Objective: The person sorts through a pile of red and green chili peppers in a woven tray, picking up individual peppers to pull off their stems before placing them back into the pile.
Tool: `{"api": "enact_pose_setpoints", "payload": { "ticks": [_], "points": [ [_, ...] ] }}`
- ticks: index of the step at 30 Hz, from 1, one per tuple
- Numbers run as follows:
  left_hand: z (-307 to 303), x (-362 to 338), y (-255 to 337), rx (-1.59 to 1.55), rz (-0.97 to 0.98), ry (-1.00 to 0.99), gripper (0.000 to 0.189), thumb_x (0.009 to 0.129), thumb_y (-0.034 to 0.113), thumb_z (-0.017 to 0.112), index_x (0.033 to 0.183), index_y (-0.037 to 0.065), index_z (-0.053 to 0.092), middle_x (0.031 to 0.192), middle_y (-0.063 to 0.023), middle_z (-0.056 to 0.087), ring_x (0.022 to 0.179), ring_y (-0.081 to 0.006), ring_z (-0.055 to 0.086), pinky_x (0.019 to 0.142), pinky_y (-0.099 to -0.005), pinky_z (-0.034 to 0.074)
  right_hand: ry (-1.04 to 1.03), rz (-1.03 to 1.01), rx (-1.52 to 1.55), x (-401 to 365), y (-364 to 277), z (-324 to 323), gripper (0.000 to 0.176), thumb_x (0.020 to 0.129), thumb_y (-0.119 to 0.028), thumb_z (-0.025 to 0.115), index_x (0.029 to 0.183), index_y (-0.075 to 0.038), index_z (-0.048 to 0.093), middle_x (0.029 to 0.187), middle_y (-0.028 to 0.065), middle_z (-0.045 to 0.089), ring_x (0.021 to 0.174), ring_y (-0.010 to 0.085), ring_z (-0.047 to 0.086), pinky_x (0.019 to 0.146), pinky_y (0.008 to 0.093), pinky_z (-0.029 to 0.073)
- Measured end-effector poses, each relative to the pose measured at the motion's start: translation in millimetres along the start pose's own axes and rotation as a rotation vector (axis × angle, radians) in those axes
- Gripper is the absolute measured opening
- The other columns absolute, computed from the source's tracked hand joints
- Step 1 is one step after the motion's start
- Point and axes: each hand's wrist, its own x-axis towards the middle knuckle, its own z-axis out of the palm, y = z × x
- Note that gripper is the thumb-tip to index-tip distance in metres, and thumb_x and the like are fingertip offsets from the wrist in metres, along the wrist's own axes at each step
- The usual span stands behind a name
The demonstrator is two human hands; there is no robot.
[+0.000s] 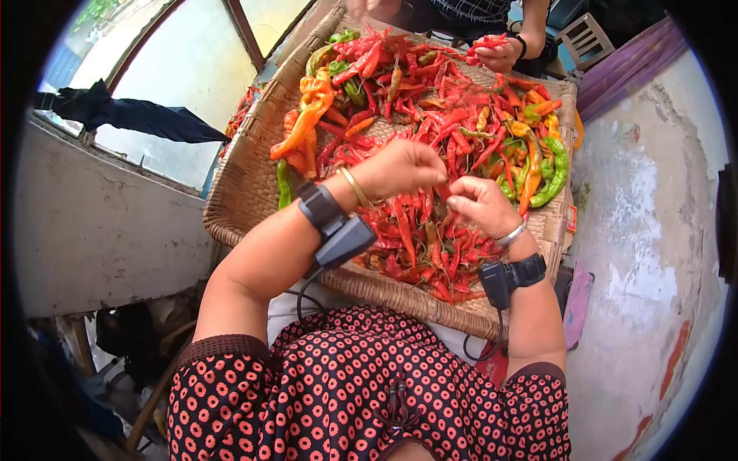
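Note:
Many red peppers (pixel 407 230) lie heaped in a woven basket tray (pixel 254 169). Above the heap, my left hand (pixel 403 170) has its fingers closed in a pinch; whatever they hold is too small or blurred to name. Close beside it on the right, my right hand (pixel 480 206) pinches a red pepper (pixel 443 192) between thumb and finger. Orange peppers (pixel 307 115) lie at the tray's left side, with a green pepper (pixel 284 184) below them. Green and orange peppers (pixel 538 165) lie at the right side.
Across the tray, a co-worker's hand (pixel 498 54) holds red peppers; their other hand (pixel 374 8) is at the top edge. A folded dark umbrella (pixel 138 111) hangs by the window at left. A wall (pixel 638 230) stands close on the right.

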Motion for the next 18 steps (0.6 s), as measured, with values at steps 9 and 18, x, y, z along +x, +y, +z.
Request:
{"api": "enact_pose_setpoints", "payload": {
  "ticks": [9,18],
  "points": [
    [-53.1,8.6,-14.4,-0.522,0.095,0.649,0.018,0.079,0.025,0.058,0.082,0.008,0.061,0.068,-0.0022,0.058,0.055,-0.0074,0.053,0.050,-0.0220,0.043,-0.320,-0.324,-0.716,3.1,-0.6,47.0,0.034,0.073,-0.022,0.057,0.105,-0.014,0.053,0.079,0.0146,0.060,0.076,0.0312,0.058,0.067,0.0392,0.046],
    [-12.5,7.7,-32.8,1.152,0.509,0.000,0.024,0.063,0.016,0.064,0.086,0.010,0.062,0.082,-0.0082,0.058,0.085,-0.0257,0.052,0.077,-0.0347,0.042,-0.330,-0.159,-0.954,4.8,11.6,35.2,0.021,0.071,-0.027,0.058,0.083,-0.010,0.060,0.074,0.0139,0.060,0.075,0.0314,0.058,0.067,0.0409,0.045]
  ]
}}
